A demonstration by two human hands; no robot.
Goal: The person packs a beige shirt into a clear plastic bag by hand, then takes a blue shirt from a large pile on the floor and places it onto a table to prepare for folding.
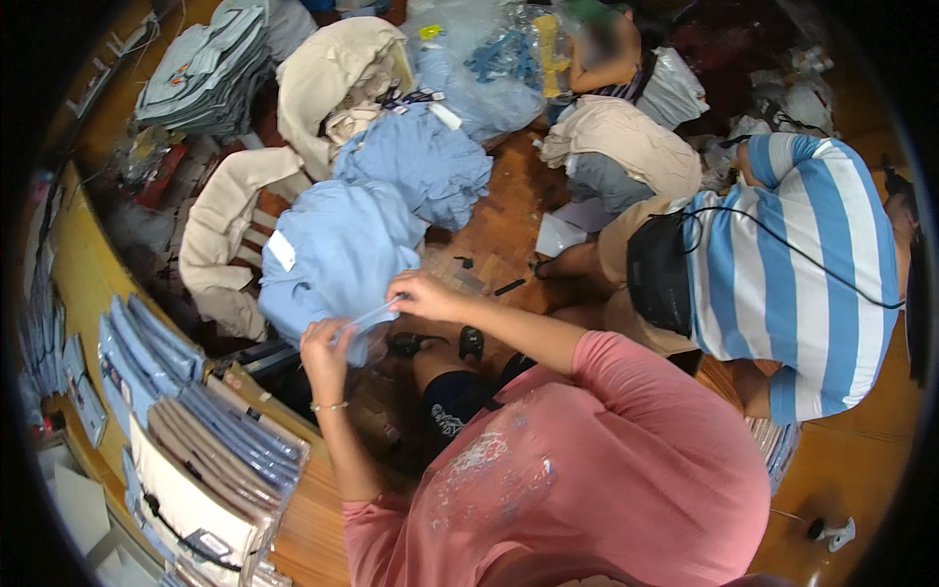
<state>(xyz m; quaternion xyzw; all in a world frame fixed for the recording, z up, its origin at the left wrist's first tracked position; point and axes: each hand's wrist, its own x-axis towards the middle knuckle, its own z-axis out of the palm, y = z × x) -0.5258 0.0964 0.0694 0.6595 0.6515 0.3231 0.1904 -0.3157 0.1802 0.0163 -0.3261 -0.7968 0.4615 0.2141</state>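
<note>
Both my hands are raised in front of me, pinching a clear plastic bag [374, 315] stretched between them. My left hand [325, 344] grips one end, with a thin bracelet at the wrist. On the other end, the fingers of my right hand [427, 295] are closed. Just beyond them sits a heap of light blue garments [337, 245] with a white tag [282, 249] on it. Whether the bag has anything inside, I cannot make out.
Folded, plastic-wrapped clothes [210, 440] stand in rows on a wooden table at my left. Cream cloth [337, 64] drapes over chairs beyond. A person in a striped shirt [773, 264] bends close at my right; another person [611, 59] sits at the back.
</note>
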